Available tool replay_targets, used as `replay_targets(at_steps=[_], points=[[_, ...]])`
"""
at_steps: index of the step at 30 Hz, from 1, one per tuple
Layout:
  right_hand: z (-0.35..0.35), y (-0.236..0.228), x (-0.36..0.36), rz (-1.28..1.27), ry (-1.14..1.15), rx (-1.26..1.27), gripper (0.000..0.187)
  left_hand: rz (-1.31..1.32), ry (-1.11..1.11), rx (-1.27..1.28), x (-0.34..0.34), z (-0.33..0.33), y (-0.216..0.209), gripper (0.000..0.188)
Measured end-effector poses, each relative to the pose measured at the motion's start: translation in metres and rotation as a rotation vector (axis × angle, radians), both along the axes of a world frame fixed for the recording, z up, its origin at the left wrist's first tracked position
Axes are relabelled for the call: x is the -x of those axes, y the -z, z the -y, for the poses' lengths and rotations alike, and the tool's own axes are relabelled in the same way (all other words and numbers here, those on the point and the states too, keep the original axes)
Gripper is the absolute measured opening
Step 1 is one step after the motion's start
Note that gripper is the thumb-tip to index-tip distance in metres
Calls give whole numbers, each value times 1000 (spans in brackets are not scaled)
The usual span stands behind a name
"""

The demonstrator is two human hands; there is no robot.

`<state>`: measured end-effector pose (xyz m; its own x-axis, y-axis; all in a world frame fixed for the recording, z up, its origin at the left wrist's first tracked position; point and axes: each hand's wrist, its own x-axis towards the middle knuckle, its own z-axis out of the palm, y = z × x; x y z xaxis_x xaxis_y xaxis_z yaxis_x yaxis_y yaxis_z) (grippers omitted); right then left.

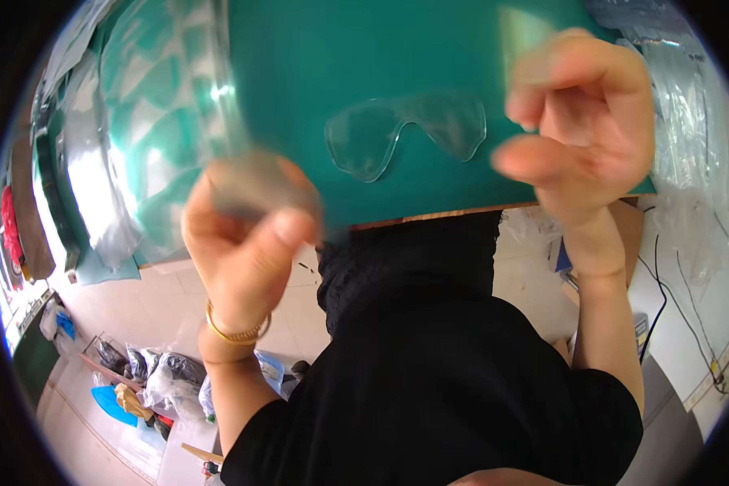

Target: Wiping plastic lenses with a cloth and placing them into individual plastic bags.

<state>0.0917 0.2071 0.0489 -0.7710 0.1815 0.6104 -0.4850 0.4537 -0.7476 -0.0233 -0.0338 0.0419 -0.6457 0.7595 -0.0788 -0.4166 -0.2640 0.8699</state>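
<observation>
A clear, goggle-shaped lens [356, 144] lies flat on the green work surface [340, 49], its nose notch facing me. My left hand [247, 231], with a gold bracelet at the wrist, is raised at the near edge, left of the lens. Its thumb and fingers are closed; a blurred greyish patch at the fingertips leaves unclear what they hold. Right of the lens hovers my right hand [595, 121], fingers curled and thumb apart from them, with nothing plainly visible in the gap. Motion smears its fingertips. Neither hand touches the lens.
Clear plastic packaging [158, 121] with lens-like shapes covers the surface's left side. More crumpled clear plastic [688, 130] lies at the right. A pale translucent patch [528, 32] shows beyond my right hand. Bagged items [170, 377] sit low at left; cables [664, 300] hang at right.
</observation>
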Motion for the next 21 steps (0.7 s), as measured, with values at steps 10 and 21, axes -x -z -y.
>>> replay_targets(at_steps=[10,21], points=[[13,30,-92,561,126,696,57,-315,319,80,-27,-15,31,20],[5,42,-84,422,42,649,14,-465,265,210,-15,-19,29,19]])
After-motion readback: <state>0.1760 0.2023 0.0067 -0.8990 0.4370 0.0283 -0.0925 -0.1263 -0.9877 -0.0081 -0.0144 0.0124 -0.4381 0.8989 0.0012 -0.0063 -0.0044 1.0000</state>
